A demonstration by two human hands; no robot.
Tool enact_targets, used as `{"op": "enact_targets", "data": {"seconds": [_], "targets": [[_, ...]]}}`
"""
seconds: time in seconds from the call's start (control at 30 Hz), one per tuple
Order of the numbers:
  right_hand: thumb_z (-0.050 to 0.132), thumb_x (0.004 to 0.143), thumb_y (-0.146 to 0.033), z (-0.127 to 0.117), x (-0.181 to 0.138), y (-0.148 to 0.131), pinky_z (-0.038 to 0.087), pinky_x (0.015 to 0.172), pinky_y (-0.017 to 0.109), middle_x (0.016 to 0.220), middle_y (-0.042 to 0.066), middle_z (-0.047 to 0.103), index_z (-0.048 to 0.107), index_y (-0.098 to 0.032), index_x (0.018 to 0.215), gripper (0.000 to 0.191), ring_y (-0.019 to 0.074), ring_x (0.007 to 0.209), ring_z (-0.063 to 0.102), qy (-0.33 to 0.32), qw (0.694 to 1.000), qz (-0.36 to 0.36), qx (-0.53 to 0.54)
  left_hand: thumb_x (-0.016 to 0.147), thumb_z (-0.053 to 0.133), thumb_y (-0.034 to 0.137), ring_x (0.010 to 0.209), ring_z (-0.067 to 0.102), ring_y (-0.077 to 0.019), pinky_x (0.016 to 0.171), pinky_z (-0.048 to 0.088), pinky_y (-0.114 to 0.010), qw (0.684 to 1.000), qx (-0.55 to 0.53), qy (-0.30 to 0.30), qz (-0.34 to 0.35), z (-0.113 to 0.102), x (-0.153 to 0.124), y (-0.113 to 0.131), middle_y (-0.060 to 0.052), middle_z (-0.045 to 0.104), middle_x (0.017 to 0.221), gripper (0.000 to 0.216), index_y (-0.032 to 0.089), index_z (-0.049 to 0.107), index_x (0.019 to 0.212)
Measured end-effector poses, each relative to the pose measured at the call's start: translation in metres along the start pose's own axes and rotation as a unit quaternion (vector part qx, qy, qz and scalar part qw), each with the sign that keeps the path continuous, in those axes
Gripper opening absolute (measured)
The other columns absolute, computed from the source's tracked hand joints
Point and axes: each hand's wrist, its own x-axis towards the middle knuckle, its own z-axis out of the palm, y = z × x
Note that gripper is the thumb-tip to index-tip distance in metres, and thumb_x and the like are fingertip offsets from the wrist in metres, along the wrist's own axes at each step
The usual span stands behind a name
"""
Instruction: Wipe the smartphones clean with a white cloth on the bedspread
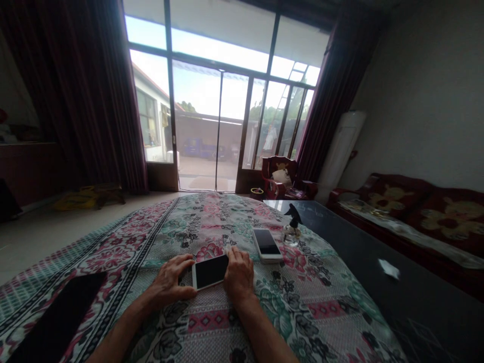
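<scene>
A white-framed smartphone [210, 272] with a dark screen lies sideways on the flowered tablecloth [212, 307]. My left hand [172, 280] grips its left end, thumb at the lower corner and fingers at the upper one. Over the right end, my right hand [239, 272] is closed with fingers bent, hiding that part of the phone. Something whitish shows by the right fingertips and beside the palm; I cannot tell what it is. A second white smartphone [266, 244] lies just right of my right hand, apparently on a pale base. Behind it stands a small clear spray bottle [291, 234] with a black head.
A black flat strip [60, 317] lies at the cloth's left. To the right is a dark tabletop [351, 252] bearing a crumpled white paper [389, 269]. A red wooden sofa [412, 201] and armchair [280, 174] stand beyond, and glazed doors [212, 126] are ahead.
</scene>
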Motion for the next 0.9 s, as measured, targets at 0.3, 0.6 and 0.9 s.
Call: {"op": "enact_targets", "data": {"seconds": [0.3,0.6,0.9], "targets": [[0.047,0.084,-0.019,0.007,-0.020,-0.029,0.034,0.094,0.038,0.140,0.004,0.047,0.051,-0.023,0.130,0.046,0.0257,0.115,0.044,-0.060,0.990,-0.121,0.040,0.059,0.073,0.044,0.129,0.042,-0.0328,0.107,0.032,-0.042,1.000,-0.007,0.010,-0.009,0.000,0.001,0.003,-0.010,0.051,0.138,0.068,0.020,0.060,0.121],[0.048,0.085,-0.025,0.008,-0.012,-0.037,0.034,0.094,0.039,0.139,0.002,0.048,0.052,-0.023,0.127,0.042,0.0257,0.117,0.043,-0.073,0.984,-0.151,0.060,0.058,0.074,0.040,0.124,0.047,-0.0326,0.105,0.034,-0.044,0.998,-0.024,0.055,0.005,0.012,0.004,-0.004,-0.012,0.055,0.132,0.062,0.019,0.062,0.115],[0.048,0.088,-0.025,0.008,-0.004,-0.038,0.034,0.091,0.034,0.132,-0.001,0.053,0.056,-0.029,0.119,0.032,0.0215,0.110,0.044,-0.066,0.970,-0.226,0.065,0.058,0.076,0.038,0.126,0.044,-0.0313,0.106,0.035,-0.044,0.994,-0.075,0.079,0.013,0.020,0.004,-0.017,-0.011,0.053,0.133,0.061,0.021,0.062,0.115]]}}
